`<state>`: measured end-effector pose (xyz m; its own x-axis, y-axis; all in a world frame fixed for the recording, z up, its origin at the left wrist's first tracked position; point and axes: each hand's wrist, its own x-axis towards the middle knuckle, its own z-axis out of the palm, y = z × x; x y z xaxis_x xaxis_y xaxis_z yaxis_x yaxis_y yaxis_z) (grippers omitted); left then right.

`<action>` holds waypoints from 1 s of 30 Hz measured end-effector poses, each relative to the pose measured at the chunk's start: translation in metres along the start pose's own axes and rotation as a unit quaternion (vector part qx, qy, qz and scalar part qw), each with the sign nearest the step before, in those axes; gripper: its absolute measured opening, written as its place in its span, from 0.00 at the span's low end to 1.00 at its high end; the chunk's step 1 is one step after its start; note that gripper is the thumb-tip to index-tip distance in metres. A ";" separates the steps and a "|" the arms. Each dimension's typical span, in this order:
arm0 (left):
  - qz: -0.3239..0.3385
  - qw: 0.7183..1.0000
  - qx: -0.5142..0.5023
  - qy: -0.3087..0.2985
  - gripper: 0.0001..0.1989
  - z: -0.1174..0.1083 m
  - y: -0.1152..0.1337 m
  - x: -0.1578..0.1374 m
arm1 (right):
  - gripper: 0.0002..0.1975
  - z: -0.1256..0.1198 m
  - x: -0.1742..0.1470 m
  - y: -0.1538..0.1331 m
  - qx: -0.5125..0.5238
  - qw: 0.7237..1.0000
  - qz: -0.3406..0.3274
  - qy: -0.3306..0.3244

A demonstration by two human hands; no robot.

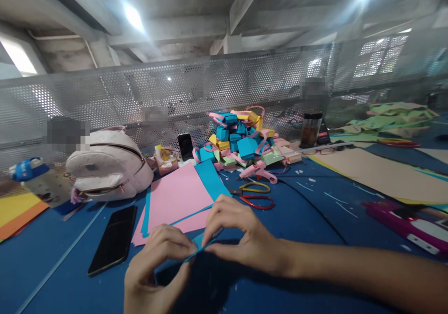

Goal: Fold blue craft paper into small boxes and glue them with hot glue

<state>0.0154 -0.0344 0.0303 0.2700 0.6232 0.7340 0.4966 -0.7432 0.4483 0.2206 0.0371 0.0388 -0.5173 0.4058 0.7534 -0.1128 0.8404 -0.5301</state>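
A piece of blue paper [199,242] is pinched between both hands just above the blue table, low in the middle of the view. My left hand [157,262] grips its left end, thumb below and fingers on top. At the other end, my right hand [241,234] pinches it between thumb and fingertips. The fingers cover much of the paper, so its full shape is hidden. Right behind the hands lies a stack of pink sheets [180,195] and blue sheets [211,176]. Scissors [257,195] with one yellow and one red handle lie beyond my right hand.
A pink glue gun [259,170] with a black cord rests before a pile of blue, yellow and pink paper pieces [247,146]. A black phone [114,239], white backpack [108,167] and bottle [47,183] stand left. Right are tan sheets [374,169] and a magenta device [406,225].
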 end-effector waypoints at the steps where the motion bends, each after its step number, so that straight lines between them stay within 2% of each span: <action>1: -0.003 1.000 -0.002 0.000 0.12 0.000 0.000 0.000 | 0.02 0.000 0.000 0.000 -0.001 1.000 -0.001 -0.001; 9: -0.038 0.999 -0.008 0.023 0.12 0.001 -0.001 -0.003 | 0.02 -0.003 0.003 0.002 -0.006 1.000 -0.009 0.004; 30: -0.050 0.997 -0.011 0.050 0.10 0.002 -0.004 0.000 | 0.03 -0.015 0.009 0.004 -0.047 0.998 -0.004 -0.028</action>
<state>0.0144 -0.0310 0.0273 0.1356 0.6687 0.7311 0.4983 -0.6838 0.5330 0.2286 0.0493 0.0490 -0.5642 0.3811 0.7324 -0.0372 0.8745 -0.4836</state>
